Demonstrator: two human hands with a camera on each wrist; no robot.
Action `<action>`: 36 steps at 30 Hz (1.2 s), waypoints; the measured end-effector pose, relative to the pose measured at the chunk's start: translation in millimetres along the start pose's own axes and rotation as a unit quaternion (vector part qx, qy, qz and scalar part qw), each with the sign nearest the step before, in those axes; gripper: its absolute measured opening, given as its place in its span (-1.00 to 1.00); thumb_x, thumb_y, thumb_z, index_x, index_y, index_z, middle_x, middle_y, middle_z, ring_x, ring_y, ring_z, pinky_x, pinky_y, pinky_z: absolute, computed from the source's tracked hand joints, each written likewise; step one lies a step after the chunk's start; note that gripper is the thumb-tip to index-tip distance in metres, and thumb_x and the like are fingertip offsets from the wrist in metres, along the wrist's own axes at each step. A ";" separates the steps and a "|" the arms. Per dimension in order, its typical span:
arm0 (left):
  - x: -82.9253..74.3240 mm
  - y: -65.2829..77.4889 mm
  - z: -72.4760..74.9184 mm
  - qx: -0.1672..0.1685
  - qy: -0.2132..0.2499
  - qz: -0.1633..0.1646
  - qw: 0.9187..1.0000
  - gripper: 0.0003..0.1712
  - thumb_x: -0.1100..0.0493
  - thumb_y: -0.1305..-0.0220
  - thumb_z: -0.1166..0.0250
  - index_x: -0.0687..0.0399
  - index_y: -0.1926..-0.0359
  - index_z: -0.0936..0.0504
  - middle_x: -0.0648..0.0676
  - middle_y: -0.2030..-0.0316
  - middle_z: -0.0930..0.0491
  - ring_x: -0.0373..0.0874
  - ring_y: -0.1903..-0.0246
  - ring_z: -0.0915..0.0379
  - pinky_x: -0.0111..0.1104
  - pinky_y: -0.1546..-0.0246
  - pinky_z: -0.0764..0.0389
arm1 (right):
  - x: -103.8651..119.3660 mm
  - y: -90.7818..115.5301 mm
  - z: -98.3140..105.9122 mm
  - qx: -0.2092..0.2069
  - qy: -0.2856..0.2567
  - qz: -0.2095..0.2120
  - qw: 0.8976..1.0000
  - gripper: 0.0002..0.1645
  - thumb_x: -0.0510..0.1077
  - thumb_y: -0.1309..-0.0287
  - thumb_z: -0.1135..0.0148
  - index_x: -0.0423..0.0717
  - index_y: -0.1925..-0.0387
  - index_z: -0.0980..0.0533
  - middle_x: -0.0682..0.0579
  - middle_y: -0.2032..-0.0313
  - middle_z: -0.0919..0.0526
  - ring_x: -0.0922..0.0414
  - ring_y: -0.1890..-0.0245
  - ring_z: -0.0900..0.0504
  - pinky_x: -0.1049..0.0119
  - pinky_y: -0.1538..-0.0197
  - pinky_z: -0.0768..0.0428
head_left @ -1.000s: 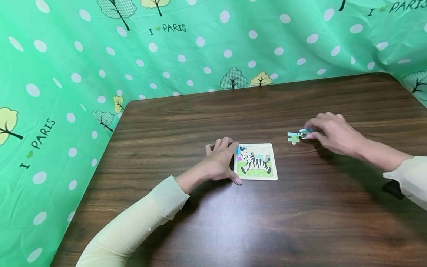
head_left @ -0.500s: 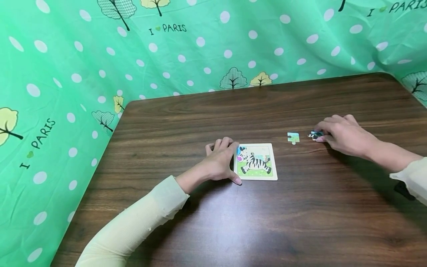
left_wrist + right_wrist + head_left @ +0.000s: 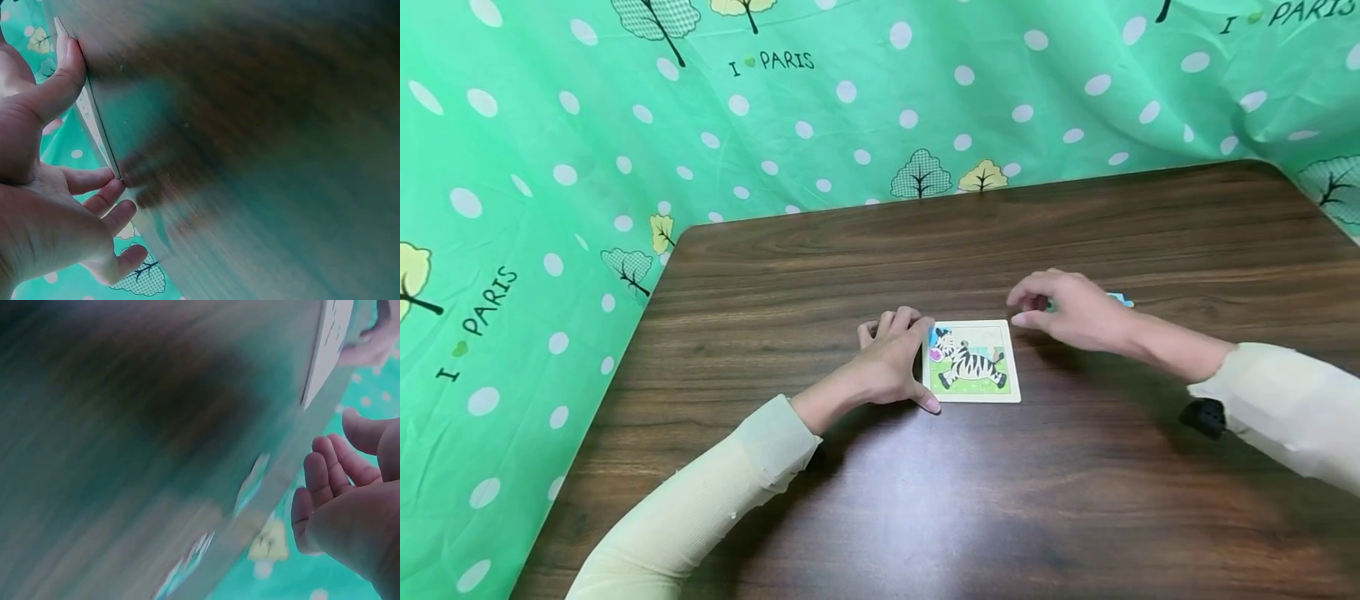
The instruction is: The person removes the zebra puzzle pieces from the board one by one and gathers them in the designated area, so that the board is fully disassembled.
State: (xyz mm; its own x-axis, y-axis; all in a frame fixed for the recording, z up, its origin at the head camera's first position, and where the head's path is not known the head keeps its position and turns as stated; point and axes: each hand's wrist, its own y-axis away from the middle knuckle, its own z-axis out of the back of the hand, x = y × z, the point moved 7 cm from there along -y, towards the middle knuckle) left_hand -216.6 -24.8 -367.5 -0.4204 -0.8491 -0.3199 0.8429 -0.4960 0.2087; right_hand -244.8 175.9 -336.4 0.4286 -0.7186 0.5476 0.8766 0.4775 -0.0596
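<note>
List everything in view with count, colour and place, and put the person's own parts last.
Table: 1, dark brown, below the cloth
Cloth: apparently 1, green with white dots and printed trees, behind and left
Zebra puzzle: 1, white frame, black-and-white zebra, on the table
Loose puzzle pieces: 2, mostly blue and green, on the table, right of the puzzle
Black object: 1, black, by the right cuff
Sleeves: 2, cream
Hands: 2, bare; left at the puzzle's left edge, right beyond its right edge

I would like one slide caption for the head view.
Left hand grips a zebra puzzle on a brown table; right hand hovers nearby.
</note>
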 end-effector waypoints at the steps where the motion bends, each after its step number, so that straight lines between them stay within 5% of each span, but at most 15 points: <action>1: 0.3 -0.2 -0.2 -0.001 0.001 0.000 1.000 0.20 -0.23 0.44 -0.61 -0.06 -0.30 -0.28 0.01 -0.24 -0.18 -0.04 -0.18 -0.05 0.04 -0.19 0.01 | 4.8 -2.9 -5.7 0.006 -0.007 0.000 1.000 -0.80 -0.24 -0.15 -0.31 -0.14 0.16 -0.60 0.04 0.30 -0.58 0.09 0.26 -0.47 0.18 0.19 -0.43; 13: 1.5 -0.5 -1.1 -0.001 0.006 -0.002 1.000 0.25 -0.23 0.44 -0.61 -0.03 -0.36 -0.25 0.02 -0.26 -0.17 -0.03 -0.20 -0.04 0.05 -0.20 0.01 | 37.2 -20.1 -52.6 0.045 -0.052 0.017 0.998 -0.70 -0.27 -0.08 -0.35 -0.18 0.10 -0.64 0.04 0.29 -0.58 0.05 0.21 -0.44 0.07 0.05 -0.34; 18: 1.3 -0.6 -0.7 0.001 0.007 -0.003 1.000 0.26 -0.24 0.43 -0.60 -0.02 -0.37 -0.24 0.01 -0.25 -0.17 -0.03 -0.20 -0.04 0.05 -0.19 0.01 | 41.3 -20.7 -56.9 0.031 -0.039 0.005 0.999 -0.69 -0.26 -0.04 -0.37 -0.20 0.11 -0.65 0.03 0.30 -0.59 0.03 0.20 -0.45 -0.02 -0.03 -0.25; 36: 1.8 -0.3 -0.6 0.004 0.004 0.000 1.000 0.28 -0.24 0.43 -0.60 -0.03 -0.38 -0.22 0.01 -0.26 -0.16 -0.04 -0.20 -0.04 0.05 -0.19 0.01 | 50.8 -14.5 -59.9 0.004 0.016 0.028 0.999 -0.68 -0.27 -0.01 -0.38 -0.20 0.12 -0.66 0.02 0.29 -0.60 0.05 0.21 -0.43 0.14 0.12 -0.18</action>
State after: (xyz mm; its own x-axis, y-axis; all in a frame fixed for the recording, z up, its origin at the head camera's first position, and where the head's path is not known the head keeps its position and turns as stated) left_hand -217.4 -26.1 -368.7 -0.4172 -0.8476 -0.3279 0.8401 -0.4973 0.2165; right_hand -222.7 102.2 -357.8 0.4836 -0.7060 0.5174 0.8496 0.5208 -0.0834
